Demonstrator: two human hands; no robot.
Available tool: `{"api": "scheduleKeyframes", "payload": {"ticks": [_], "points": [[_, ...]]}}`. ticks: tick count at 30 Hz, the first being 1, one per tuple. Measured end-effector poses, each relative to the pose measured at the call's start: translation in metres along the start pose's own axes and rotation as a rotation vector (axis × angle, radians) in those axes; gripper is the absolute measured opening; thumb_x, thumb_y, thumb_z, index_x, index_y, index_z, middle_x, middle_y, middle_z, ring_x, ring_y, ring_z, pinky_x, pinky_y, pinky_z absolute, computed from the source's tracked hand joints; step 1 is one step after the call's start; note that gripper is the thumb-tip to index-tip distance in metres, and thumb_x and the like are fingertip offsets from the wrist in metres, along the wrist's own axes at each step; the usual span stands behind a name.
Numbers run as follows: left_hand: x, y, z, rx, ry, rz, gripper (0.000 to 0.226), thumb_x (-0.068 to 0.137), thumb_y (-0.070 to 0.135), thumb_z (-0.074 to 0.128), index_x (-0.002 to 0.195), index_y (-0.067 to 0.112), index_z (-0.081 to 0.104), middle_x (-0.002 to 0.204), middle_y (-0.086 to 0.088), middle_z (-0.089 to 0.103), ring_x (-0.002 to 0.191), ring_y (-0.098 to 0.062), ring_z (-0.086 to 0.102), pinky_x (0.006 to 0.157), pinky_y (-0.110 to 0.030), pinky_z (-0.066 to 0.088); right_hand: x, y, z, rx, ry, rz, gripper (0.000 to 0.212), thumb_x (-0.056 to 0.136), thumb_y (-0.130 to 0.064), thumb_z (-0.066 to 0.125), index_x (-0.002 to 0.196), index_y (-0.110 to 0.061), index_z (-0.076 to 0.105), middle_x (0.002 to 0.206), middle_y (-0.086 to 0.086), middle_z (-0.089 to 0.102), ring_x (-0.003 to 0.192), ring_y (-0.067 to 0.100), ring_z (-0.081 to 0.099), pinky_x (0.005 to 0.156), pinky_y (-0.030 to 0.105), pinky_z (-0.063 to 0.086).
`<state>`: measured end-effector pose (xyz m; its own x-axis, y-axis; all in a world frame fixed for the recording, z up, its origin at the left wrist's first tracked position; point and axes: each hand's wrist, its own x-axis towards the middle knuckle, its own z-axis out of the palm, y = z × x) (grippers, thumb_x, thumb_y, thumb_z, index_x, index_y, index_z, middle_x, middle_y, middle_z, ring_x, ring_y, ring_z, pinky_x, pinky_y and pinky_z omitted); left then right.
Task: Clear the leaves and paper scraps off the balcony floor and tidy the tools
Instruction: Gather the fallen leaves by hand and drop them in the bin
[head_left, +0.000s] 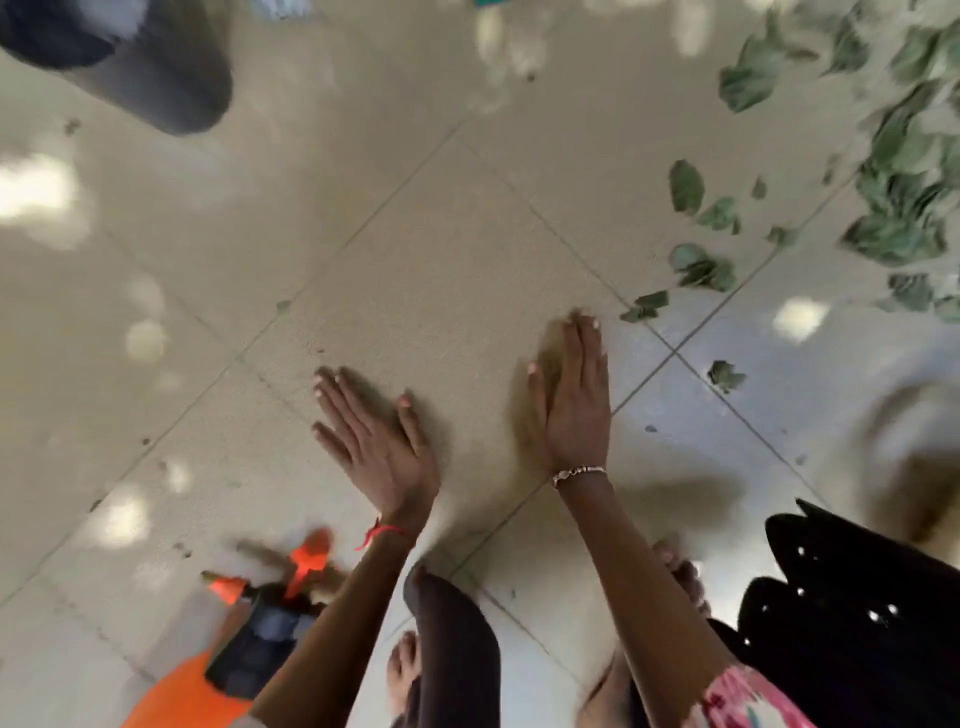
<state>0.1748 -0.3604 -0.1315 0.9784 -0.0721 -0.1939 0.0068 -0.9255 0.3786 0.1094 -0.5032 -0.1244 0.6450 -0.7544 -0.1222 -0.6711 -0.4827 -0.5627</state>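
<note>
Head view: L hand fingers spread wide; R hand fingers straight, together; both holding nothing, over tiled floor. Leaves scattered upper rt; orange sprayer lower left.

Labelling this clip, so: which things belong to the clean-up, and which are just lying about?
Job: leaves; pale blurred bits, perhaps paper; orange sprayer; left hand and right hand, both open.
Lying about: dark round container; black dotted cloth.

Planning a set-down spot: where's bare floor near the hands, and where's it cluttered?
Bare tile runs from the left hand up to the dark container. Crowded: leaves past the right hand, orange sprayer below the left wrist.
</note>
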Motion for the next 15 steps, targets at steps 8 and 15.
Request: {"api": "scheduleKeyframes", "payload": {"ticks": [8,15], "points": [[0.008,0.113,0.056,0.009,-0.107,0.544,0.063,0.096,0.038,0.02,0.148,0.002,0.014,0.157,-0.011,0.015,0.145,-0.019,0.009,0.117,-0.034,0.001,0.048,0.024,-0.016,0.34,0.355,0.08,0.05,0.096,-0.025,0.029,0.139,0.001,0.033,0.151,0.008,0.023,0.141,0.007,0.012,0.117,0.025,0.013],[0.007,0.18,0.089,-0.061,-0.204,0.897,0.066,0.094,0.042,0.021,0.145,0.0,0.028,0.153,-0.014,0.024,0.144,-0.021,0.02,0.116,-0.03,0.005,0.054,0.077,-0.053,0.186,0.702,0.387,0.056,0.095,-0.036,0.03,0.14,-0.003,0.031,0.151,0.012,0.024,0.142,0.017,0.014,0.116,0.025,0.013]]}}
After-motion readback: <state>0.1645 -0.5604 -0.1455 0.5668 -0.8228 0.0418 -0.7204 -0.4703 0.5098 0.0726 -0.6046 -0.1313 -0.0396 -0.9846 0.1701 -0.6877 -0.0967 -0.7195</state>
